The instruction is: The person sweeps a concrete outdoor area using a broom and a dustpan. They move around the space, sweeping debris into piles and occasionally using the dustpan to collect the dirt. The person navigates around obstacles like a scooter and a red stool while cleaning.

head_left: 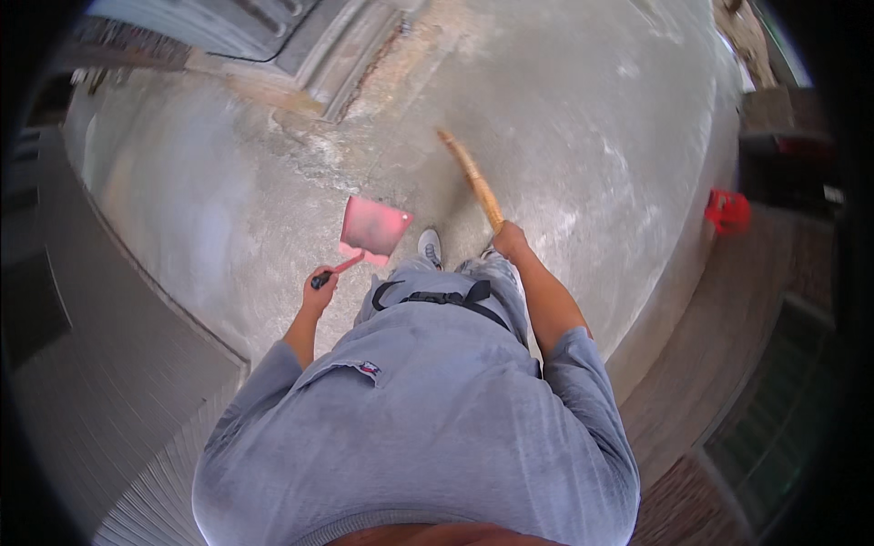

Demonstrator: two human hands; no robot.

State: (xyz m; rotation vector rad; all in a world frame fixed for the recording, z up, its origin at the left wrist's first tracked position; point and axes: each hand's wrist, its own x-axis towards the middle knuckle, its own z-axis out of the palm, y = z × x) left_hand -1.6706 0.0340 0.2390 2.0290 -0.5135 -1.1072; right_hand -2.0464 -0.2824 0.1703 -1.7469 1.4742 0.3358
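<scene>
My left hand (318, 290) is closed around the black grip of a red dustpan (373, 226). The pan is held out ahead of me to the left, its surface dusty and greyed; whether it touches the floor I cannot tell. In front and to the right, my right hand (512, 240) is wrapped round the near end of a long tan, slightly curved stick-like thing (473, 177), possibly a broom. Its narrower far end points forward and left, beyond the dustpan. One grey shoe (430, 246) shows between the two hands.
Grey concrete floor (564, 118) with pale, worn patches surrounds me. A grey stepped base (337, 77) stands ahead on the left, with loose dirt along its edge. A corrugated wall (100, 318) runs along my left. To the right, a red container (727, 212) is by a low ledge.
</scene>
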